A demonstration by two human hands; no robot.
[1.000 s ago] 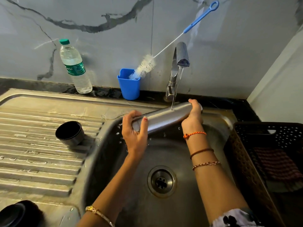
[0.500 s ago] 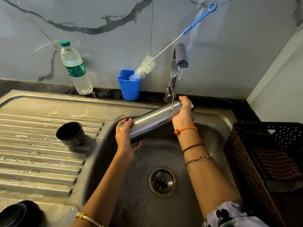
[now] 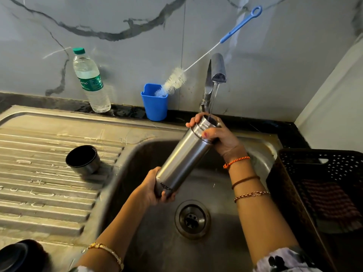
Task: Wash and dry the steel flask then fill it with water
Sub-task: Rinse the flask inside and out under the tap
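Note:
The steel flask (image 3: 182,160) is tilted over the sink basin (image 3: 245,222), its open mouth up under the tap (image 3: 217,69). A thin stream of water runs from the tap into the mouth. My left hand (image 3: 155,191) grips the flask's bottom end. My right hand (image 3: 218,138) grips its neck just below the rim. A black cup-shaped cap (image 3: 83,160) lies on its side on the ribbed drainboard (image 3: 39,163) to the left.
A blue cup (image 3: 155,105) holding a long bottle brush (image 3: 174,81) stands behind the sink, with a plastic water bottle (image 3: 90,81) to its left. A dark perforated basket (image 3: 322,185) with a cloth inside is at the right. Another black object (image 3: 17,256) sits bottom left.
The flask has swung from nearly level to steeply tilted, mouth up under the tap. My left hand dropped lower with the base; water now runs into the mouth instead of onto the side.

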